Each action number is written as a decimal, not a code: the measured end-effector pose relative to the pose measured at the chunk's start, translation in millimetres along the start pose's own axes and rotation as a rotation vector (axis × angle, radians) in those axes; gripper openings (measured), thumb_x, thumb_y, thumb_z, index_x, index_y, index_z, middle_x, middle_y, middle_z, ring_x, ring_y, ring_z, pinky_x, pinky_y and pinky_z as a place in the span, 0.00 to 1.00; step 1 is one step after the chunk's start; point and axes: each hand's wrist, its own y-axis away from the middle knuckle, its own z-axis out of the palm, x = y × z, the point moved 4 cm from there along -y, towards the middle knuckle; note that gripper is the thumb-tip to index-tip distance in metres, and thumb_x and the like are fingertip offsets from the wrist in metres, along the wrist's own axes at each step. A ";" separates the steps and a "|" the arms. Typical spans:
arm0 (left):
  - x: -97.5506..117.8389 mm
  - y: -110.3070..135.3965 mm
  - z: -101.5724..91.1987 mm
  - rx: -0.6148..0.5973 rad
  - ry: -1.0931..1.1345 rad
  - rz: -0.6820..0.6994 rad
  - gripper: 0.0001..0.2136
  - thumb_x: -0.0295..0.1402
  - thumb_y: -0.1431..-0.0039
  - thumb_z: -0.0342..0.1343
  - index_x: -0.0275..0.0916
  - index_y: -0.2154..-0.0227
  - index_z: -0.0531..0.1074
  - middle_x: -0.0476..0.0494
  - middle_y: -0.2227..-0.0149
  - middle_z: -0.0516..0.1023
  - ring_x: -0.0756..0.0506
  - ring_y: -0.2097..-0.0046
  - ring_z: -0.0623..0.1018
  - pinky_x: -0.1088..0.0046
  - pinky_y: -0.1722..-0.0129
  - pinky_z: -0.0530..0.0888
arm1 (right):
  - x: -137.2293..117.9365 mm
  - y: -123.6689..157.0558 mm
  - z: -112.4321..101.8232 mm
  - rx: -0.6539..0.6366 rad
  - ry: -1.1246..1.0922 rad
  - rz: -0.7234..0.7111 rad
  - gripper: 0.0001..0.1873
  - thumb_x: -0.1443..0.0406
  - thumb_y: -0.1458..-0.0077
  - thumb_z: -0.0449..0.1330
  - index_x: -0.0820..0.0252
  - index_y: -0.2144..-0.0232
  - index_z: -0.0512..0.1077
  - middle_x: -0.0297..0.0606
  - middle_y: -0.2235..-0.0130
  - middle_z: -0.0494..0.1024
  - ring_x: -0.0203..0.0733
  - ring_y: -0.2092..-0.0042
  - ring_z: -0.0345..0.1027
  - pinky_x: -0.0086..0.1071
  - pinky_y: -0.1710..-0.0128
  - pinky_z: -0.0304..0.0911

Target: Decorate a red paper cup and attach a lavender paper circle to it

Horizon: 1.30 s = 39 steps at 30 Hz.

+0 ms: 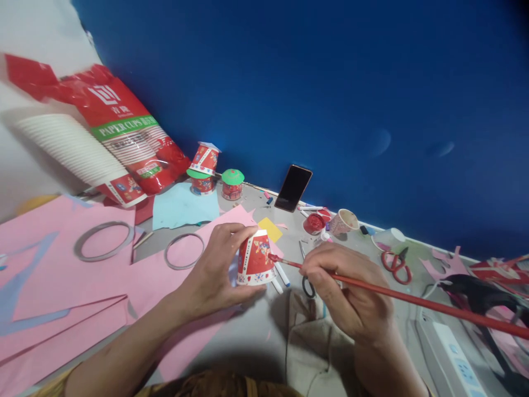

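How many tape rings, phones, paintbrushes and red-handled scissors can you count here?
Tape rings: 2
Phone: 1
Paintbrush: 1, held in the right hand
Red-handled scissors: 1
Total: 5

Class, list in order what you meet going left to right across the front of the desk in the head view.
Large tape ring, small tape ring, left hand, paper cup, right hand holding paintbrush, red scissors, power strip.
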 end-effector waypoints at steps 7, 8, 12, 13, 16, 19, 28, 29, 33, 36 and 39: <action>-0.9 -0.2 -0.2 0.001 0.051 -0.013 0.39 0.32 0.43 0.68 0.50 0.30 0.60 0.36 0.38 0.72 0.30 0.37 0.74 0.45 0.36 0.74 | -0.5 3.1 -4.2 -0.019 0.006 -0.049 0.06 0.71 0.31 0.61 0.56 0.62 0.75 0.36 0.67 0.83 0.41 0.66 0.78 0.35 0.64 0.72; -1.4 -0.1 -0.1 0.009 0.047 -0.015 0.38 0.32 0.43 0.67 0.50 0.30 0.60 0.36 0.38 0.72 0.30 0.37 0.74 0.45 0.36 0.75 | 0.0 3.8 -4.1 -0.038 0.009 -0.054 0.06 0.70 0.31 0.61 0.56 0.61 0.76 0.36 0.66 0.83 0.42 0.65 0.78 0.36 0.63 0.72; -3.6 0.3 1.0 0.025 0.042 -0.029 0.38 0.31 0.43 0.65 0.50 0.31 0.60 0.37 0.38 0.72 0.30 0.37 0.75 0.44 0.36 0.75 | 3.2 5.9 -4.6 -0.082 0.013 -0.053 0.05 0.70 0.30 0.61 0.57 0.60 0.76 0.38 0.64 0.83 0.42 0.62 0.78 0.37 0.60 0.72; -4.0 0.4 1.2 0.031 0.043 -0.034 0.37 0.30 0.43 0.65 0.50 0.31 0.60 0.37 0.38 0.72 0.30 0.37 0.74 0.44 0.36 0.75 | 3.8 6.5 -4.0 -0.096 0.007 -0.056 0.05 0.70 0.30 0.61 0.57 0.60 0.76 0.38 0.64 0.82 0.42 0.62 0.78 0.37 0.60 0.72; -4.8 0.1 1.6 0.043 0.041 -0.042 0.37 0.32 0.43 0.65 0.49 0.32 0.61 0.37 0.38 0.72 0.30 0.36 0.74 0.45 0.36 0.74 | 4.1 8.2 -0.2 -0.142 -0.011 -0.071 0.05 0.69 0.28 0.60 0.57 0.59 0.75 0.38 0.64 0.81 0.42 0.62 0.76 0.37 0.61 0.70; -4.2 -0.6 1.9 0.040 0.039 -0.033 0.36 0.31 0.43 0.65 0.49 0.31 0.61 0.37 0.38 0.72 0.31 0.37 0.73 0.45 0.36 0.74 | 2.8 9.5 4.0 -0.158 -0.030 -0.078 0.05 0.68 0.28 0.60 0.57 0.58 0.76 0.38 0.64 0.81 0.42 0.62 0.75 0.37 0.62 0.69; -1.4 -1.8 2.0 0.015 0.080 -0.035 0.37 0.28 0.42 0.65 0.50 0.31 0.60 0.36 0.37 0.72 0.30 0.36 0.74 0.44 0.37 0.76 | -3.9 3.9 5.6 -0.110 -0.098 -0.097 0.07 0.68 0.28 0.58 0.58 0.59 0.76 0.38 0.66 0.81 0.42 0.64 0.76 0.36 0.63 0.72; -1.2 -1.6 2.4 0.017 0.087 -0.028 0.37 0.28 0.41 0.65 0.50 0.31 0.59 0.36 0.36 0.71 0.30 0.36 0.74 0.44 0.37 0.77 | -3.9 3.3 4.8 -0.087 -0.101 -0.101 0.07 0.68 0.28 0.58 0.58 0.59 0.76 0.38 0.66 0.82 0.42 0.63 0.77 0.37 0.62 0.72; -2.4 -0.4 4.1 0.038 0.117 -0.022 0.36 0.28 0.40 0.63 0.50 0.30 0.60 0.36 0.35 0.71 0.31 0.34 0.74 0.43 0.36 0.76 | -2.4 2.5 3.5 -0.056 -0.087 -0.093 0.06 0.69 0.28 0.59 0.58 0.58 0.77 0.38 0.65 0.83 0.43 0.61 0.79 0.37 0.59 0.74; -4.5 -0.2 4.5 0.033 0.149 -0.054 0.35 0.31 0.39 0.65 0.50 0.31 0.60 0.35 0.35 0.71 0.31 0.34 0.74 0.44 0.36 0.77 | -2.0 2.3 2.3 -0.083 -0.089 -0.077 0.07 0.68 0.28 0.59 0.58 0.60 0.76 0.38 0.66 0.82 0.41 0.63 0.77 0.36 0.61 0.72; -5.2 -1.3 2.5 0.020 0.169 -0.088 0.35 0.32 0.39 0.65 0.51 0.31 0.60 0.37 0.35 0.71 0.32 0.34 0.75 0.45 0.37 0.79 | -1.2 2.1 -2.8 -0.088 -0.051 -0.034 0.08 0.68 0.28 0.59 0.58 0.62 0.75 0.36 0.67 0.81 0.40 0.66 0.75 0.35 0.63 0.70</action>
